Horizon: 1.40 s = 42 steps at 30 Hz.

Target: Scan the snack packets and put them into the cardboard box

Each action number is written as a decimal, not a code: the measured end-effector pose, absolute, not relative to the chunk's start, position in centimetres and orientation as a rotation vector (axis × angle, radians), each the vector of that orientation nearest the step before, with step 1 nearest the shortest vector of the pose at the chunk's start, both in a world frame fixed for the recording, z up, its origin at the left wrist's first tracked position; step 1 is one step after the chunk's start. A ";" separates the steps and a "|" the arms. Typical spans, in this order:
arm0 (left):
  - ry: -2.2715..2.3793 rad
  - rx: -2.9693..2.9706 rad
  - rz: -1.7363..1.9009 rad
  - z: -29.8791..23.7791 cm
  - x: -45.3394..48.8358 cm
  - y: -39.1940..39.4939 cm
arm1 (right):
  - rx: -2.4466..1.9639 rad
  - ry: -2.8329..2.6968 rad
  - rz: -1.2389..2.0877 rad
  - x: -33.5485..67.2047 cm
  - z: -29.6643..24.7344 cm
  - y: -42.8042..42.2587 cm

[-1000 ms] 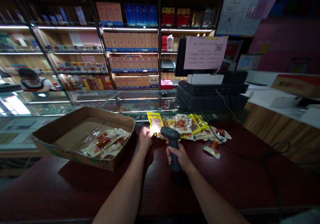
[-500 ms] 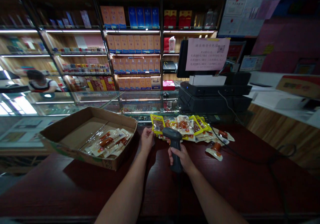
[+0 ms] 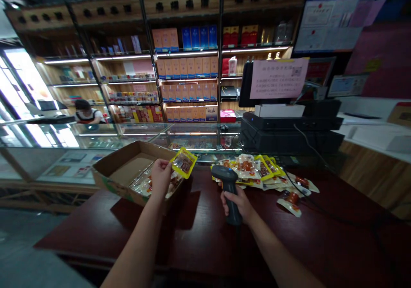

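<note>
Pinched by its corner in my left hand (image 3: 161,177) is a yellow-edged snack packet (image 3: 184,163), lifted near the right rim of the cardboard box (image 3: 120,189). Clear and pale snack packets (image 3: 143,187) lie in that box, partly hidden behind my hand. My right hand (image 3: 236,202) is wrapped round the handle of a dark barcode scanner (image 3: 228,181), its head pointing away and to the left. Just beyond the scanner, a pile of snack packets (image 3: 247,164), some yellow-edged and some clear and pale, rests on the dark red table (image 3: 205,245).
A single packet (image 3: 291,201) lies at the pile's right, by a black cable. Behind stand a monitor with a pink notice (image 3: 278,78) and a black cash drawer (image 3: 282,138). Glass counters (image 3: 199,130) and stocked shelves line the back. A person (image 3: 88,113) is at the far left.
My left hand has lifted the yellow-edged packet from beside the pile and carried it left to the box. The scanner stays in my right hand. The view has turned a little left.
</note>
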<state>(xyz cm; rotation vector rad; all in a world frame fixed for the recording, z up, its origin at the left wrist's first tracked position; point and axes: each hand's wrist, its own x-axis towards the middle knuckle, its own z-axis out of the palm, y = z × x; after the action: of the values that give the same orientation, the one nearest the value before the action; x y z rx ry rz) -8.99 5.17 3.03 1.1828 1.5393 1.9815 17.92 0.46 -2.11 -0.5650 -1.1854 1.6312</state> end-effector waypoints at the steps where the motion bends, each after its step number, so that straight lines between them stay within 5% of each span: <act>1: 1.613 1.192 1.949 3.3 -10.4 4.7 | -0.546 -1.204 1.652 17.3 -1.7 0.3; 14: 2.445 1.532 1.634 4.6 -14.9 1.5 | -0.484 -1.305 1.752 12.7 -1.6 -1.2; 19: 1.943 1.705 1.798 4.1 -9.4 2.0 | -0.573 -1.262 1.638 16.0 -1.9 -0.6; 27: 1.315 0.930 1.175 -4.1 3.0 6.5 | -0.704 -1.049 1.398 21.5 -4.4 1.5; 42: 1.410 0.933 1.914 -8.8 2.4 9.9 | -0.697 -1.096 1.451 21.0 -4.8 1.3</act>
<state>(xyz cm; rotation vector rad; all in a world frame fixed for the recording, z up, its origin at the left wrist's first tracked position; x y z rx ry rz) 2.42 9.93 -8.81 0.9328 1.4095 1.9144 21.01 1.35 -4.82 -0.6973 -1.0961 1.4505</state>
